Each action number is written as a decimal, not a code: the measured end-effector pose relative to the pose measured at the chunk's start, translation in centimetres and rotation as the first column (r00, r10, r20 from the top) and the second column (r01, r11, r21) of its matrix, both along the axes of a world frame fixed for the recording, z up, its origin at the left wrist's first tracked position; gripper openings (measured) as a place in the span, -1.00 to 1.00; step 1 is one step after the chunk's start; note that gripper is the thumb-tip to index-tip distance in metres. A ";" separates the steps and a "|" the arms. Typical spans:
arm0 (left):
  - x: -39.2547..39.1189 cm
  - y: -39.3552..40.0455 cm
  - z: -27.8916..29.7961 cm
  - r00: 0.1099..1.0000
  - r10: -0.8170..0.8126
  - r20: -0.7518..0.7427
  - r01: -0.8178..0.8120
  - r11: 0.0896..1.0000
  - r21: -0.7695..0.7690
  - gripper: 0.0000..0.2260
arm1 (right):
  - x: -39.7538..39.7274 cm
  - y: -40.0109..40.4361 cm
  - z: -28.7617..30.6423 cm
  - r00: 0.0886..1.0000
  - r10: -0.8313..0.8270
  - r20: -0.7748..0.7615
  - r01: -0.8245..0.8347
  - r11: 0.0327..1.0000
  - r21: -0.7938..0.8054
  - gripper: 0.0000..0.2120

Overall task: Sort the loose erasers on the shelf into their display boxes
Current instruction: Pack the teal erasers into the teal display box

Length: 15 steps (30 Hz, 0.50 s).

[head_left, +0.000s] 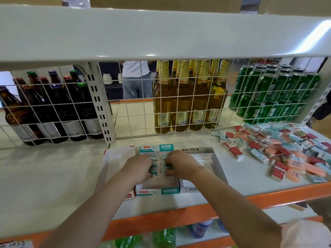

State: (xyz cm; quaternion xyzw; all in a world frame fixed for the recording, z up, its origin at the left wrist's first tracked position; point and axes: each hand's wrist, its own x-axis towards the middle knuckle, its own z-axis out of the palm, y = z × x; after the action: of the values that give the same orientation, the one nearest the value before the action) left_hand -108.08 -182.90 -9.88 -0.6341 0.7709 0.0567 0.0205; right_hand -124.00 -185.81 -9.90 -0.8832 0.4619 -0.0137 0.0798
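Your left hand (pixel 138 167) and right hand (pixel 180 164) pinch teal-wrapped erasers (pixel 160 162) inside the teal cardboard display box (pixel 157 191); press rows flush, labels aligned.

Loose erasers (pixel 279 149) right of boxes (pixel 157 191)

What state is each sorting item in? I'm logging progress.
teal display box: open, partly filled.
silver display box: open, looks empty.
red-trimmed box: open.
loose erasers: piled, unsorted.
left hand: on teal erasers.
right hand: on teal erasers.
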 end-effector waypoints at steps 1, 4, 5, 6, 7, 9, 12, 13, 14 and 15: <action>-0.1 0.1 0.1 1.000 -0.010 -0.016 0.010 1.000 -0.001 -0.79 | -0.4 0.0 0.2 1.000 0.004 0.027 -0.005 1.000 0.008 -0.74; -0.7 0.2 0.6 0.994 -0.023 -0.105 0.021 1.000 -0.019 -0.74 | -2.2 -0.4 0.9 0.995 -0.038 0.090 0.041 0.999 -0.024 -0.71; -1.1 0.2 0.9 0.991 -0.024 -0.134 0.021 0.999 -0.024 -0.72 | -3.1 -0.6 1.1 0.993 -0.066 0.099 0.069 0.997 -0.036 -0.69; -1.5 0.1 1.2 0.987 -0.028 -0.161 0.024 0.999 -0.028 -0.71 | -4.0 -0.8 1.4 0.991 -0.091 0.099 0.095 0.995 -0.042 -0.68; -2.1 0.0 1.6 0.982 -0.032 -0.185 0.027 0.999 -0.028 -0.70 | -5.1 -1.0 1.6 0.990 -0.111 0.092 0.116 0.992 -0.048 -0.67; -3.5 -0.4 2.2 0.974 -0.039 -0.221 0.030 0.999 -0.043 -0.70 | -7.4 -1.4 1.9 0.987 -0.150 0.059 0.154 0.986 -0.062 -0.67; -6.1 -1.4 2.8 0.960 -0.045 -0.277 0.024 0.997 -0.079 -0.72 | -10.9 -1.5 2.1 0.970 -0.240 0.036 0.242 0.969 -0.050 -0.71; -6.9 -1.8 2.8 0.954 -0.057 -0.295 0.032 0.996 -0.088 -0.73 | -12.0 -1.5 2.0 0.960 -0.276 0.048 0.277 0.960 -0.040 -0.72; -7.8 -2.1 2.8 0.949 -0.069 -0.308 0.043 0.995 -0.093 -0.73 | -13.0 -1.4 2.0 0.949 -0.309 0.063 0.311 0.950 -0.032 -0.73; -8.7 -2.5 2.8 0.945 -0.082 -0.316 0.055 0.994 -0.094 -0.74 | -14.1 -1.3 1.9 0.938 -0.338 0.074 0.341 0.940 -0.029 -0.73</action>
State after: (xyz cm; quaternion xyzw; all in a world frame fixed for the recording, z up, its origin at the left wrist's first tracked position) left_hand -116.79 -185.36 -7.06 -0.5895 0.7874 0.1256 -0.1292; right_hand -138.05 -187.14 -8.04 -0.7909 0.6038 -0.0670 0.0738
